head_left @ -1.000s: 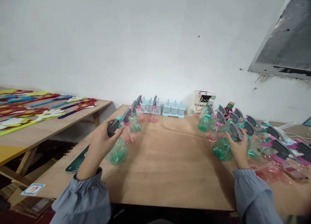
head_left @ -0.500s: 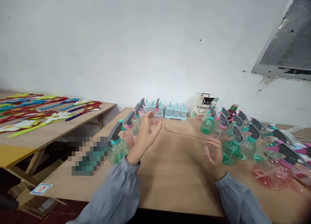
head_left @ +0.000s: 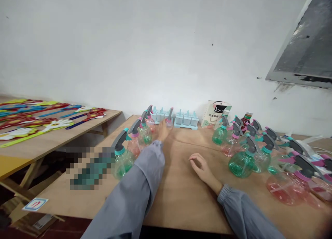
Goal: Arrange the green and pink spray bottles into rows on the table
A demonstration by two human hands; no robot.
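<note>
My left hand (head_left: 163, 130) reaches far across the wooden table (head_left: 181, 190) to a pink spray bottle (head_left: 169, 115) at the back of the left row. Its fingers close around the bottle's body, which they hide. That row of green and pink spray bottles runs back from a green one (head_left: 121, 160) at the near left edge. My right hand (head_left: 201, 165) rests on the table's middle with loosely curled fingers, holding nothing. A group of several spray bottles stands to its right, the nearest a green one (head_left: 240, 163).
Light blue ice-pop moulds (head_left: 185, 119) and a small printed box (head_left: 215, 111) stand by the white wall. A pink bottle (head_left: 287, 187) lies at the right edge. A second table (head_left: 52, 138) on the left carries coloured hand-shaped clappers. A dark panel (head_left: 306, 48) hangs at the upper right.
Both hands let go of green bottles. My left hand then stretched forward to the far pink bottle, and my right hand drew left and settled on the tabletop.
</note>
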